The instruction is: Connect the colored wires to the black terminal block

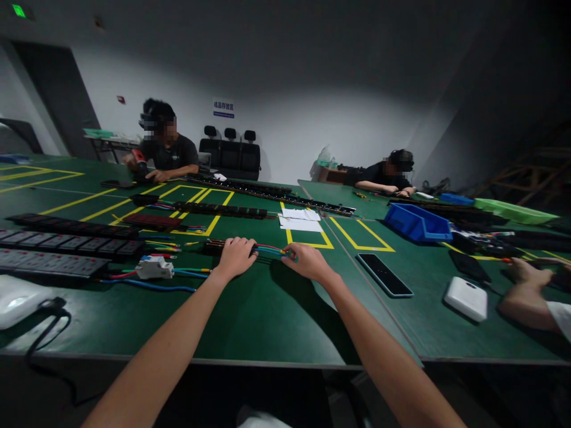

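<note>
In the head view my left hand is closed over the end of a dark strip-shaped part, most of which lies hidden under the fingers. Red, blue and green wires run out from it to the right. My right hand pinches the tips of these wires between thumb and fingers. Left of my hands lies a white breaker block with coloured leads. Beside it are black power strips with sockets, and several loose wire ends with lugs point toward my left hand.
A phone, a white box and a blue bin are to the right. White papers and long black strips lie beyond my hands. A co-worker's hand is at the right edge; two people work across the green table.
</note>
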A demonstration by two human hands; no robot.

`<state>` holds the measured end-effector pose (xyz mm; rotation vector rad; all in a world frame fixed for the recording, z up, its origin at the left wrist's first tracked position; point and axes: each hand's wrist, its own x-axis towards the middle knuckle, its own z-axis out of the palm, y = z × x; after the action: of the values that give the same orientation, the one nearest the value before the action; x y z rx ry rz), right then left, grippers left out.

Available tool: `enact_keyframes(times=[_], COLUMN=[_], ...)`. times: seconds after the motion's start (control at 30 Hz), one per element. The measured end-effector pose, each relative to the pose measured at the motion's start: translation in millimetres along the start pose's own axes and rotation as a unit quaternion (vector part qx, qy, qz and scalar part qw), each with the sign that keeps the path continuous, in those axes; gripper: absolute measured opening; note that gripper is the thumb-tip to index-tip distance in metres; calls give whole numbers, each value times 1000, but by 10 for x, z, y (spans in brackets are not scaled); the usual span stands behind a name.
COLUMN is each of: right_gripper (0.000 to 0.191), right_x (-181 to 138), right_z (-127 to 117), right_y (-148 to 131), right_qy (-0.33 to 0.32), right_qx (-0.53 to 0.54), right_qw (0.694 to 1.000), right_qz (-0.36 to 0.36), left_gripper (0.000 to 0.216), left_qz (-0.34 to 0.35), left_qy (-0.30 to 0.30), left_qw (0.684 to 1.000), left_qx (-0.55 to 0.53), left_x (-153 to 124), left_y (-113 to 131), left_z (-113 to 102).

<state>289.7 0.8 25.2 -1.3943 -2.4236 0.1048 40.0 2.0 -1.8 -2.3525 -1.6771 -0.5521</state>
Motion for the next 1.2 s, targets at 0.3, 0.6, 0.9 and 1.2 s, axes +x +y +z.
enact_keyframes(times=[0.3, 0.6, 0.9, 1.2], right_gripper=[30, 47, 47, 24], right_x=[35, 7, 25, 44], right_z=[95, 84, 113, 169], right_y=[91, 62, 76, 81], right_qy=[-10, -38, -2, 10], right_qx=[21, 12, 46, 61], right_qw=[999, 997, 997, 996], right_qz=[40, 60, 63, 67], left_gripper=[27, 27, 28, 30], left_qz=[5, 9, 10, 8], left_qy=[8, 11, 19, 6], left_qw=[1000, 1000, 1000, 1000], left_qx=[-9, 3, 22, -4], left_x=[-5, -9, -8, 1], left_y=[-9, -12, -23, -31], left_z=[9, 12, 47, 42])
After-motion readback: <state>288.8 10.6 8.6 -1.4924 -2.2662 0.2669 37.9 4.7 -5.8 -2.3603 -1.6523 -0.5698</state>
